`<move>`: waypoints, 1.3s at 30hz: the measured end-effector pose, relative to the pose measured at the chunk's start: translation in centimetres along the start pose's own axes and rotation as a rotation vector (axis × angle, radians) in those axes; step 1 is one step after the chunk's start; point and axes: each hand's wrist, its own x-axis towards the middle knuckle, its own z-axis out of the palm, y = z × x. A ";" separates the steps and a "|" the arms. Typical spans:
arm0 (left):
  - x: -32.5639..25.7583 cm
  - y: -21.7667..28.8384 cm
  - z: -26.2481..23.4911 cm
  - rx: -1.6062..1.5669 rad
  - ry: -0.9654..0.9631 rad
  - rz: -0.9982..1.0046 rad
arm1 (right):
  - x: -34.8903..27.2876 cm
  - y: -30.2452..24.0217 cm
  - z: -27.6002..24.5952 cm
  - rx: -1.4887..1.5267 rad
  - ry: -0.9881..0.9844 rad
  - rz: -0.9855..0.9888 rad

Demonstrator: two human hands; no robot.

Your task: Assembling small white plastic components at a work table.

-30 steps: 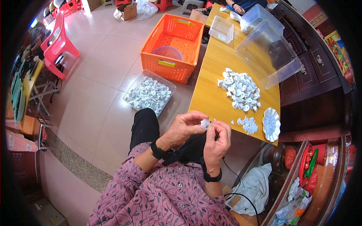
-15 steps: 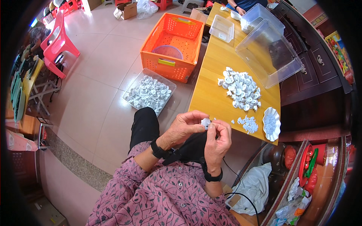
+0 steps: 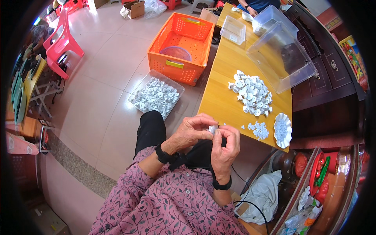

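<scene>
Above my lap, a small white plastic part [image 3: 212, 129] is pinched between the thumb and fingers of my left hand [image 3: 190, 131]. My right hand [image 3: 226, 148] is closed in a pinch at the part's right side, and its fingertips touch it. Whether a tiny piece sits between those fingertips is hidden. To the right, on the yellow table [image 3: 219, 94], lies a heap of similar white parts [image 3: 252, 94]. Nearer me are a scatter of tiny pale blue pieces [image 3: 258, 130] and a white wavy-edged dish [image 3: 288, 135] holding more of them.
A clear bin full of white parts [image 3: 156, 96] stands on the floor beyond my knee, by an orange crate [image 3: 176, 66]. Clear plastic boxes [image 3: 280, 58] sit on the table's far part, near another person's hand [image 3: 252, 11]. A pink chair [image 3: 62, 45] stands left.
The white part has been tilted in my fingers, and my right fingertips have shifted slightly on it. The whole view has moved a little.
</scene>
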 end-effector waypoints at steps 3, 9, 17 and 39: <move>0.1 0.8 -0.2 0.108 -0.033 0.015 | 0.1 -0.1 -0.1 -0.002 -0.036 -0.005; -0.2 0.8 -0.5 0.203 -0.036 0.002 | 0.4 0.1 -0.4 0.022 -0.117 -0.003; -0.2 0.2 -0.3 0.181 -0.005 -0.003 | 0.1 0.8 -0.5 0.144 -0.143 0.152; -0.1 0.0 0.0 0.119 0.029 -0.059 | -0.2 1.6 -0.3 0.158 -0.128 0.157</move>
